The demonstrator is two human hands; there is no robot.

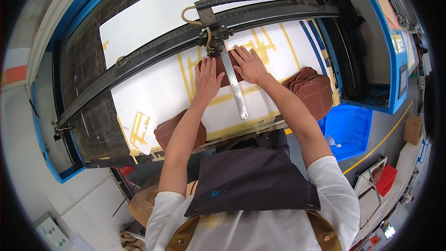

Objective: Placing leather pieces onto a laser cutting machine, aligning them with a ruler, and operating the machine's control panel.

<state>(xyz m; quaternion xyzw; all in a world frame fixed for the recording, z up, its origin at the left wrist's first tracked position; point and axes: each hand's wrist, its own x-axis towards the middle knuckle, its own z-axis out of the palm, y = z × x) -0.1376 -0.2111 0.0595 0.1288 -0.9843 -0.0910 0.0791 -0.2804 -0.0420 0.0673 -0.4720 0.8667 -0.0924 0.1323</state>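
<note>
Both my hands lie on a brown leather piece point(222, 70) on the white, yellow-taped bed of a machine. My left hand point(207, 80) rests flat on the piece's left side, fingers stretched out. On its right side my right hand point(250, 66) is spread, palm down. A metal ruler point(236, 88) runs over the leather between my hands, pointing toward me from under the black machine head point(213, 39). Beneath my left forearm lies a brown leather stack point(180, 131). More leather pieces point(316, 94) are piled to the right of my right forearm.
A black gantry rail point(153, 50) crosses the bed just beyond my hands. At the near left is a white taped card point(141, 132). Below the bed's right corner stands a blue plastic crate point(348, 128). The machine's blue frame point(397, 65) rises at the right.
</note>
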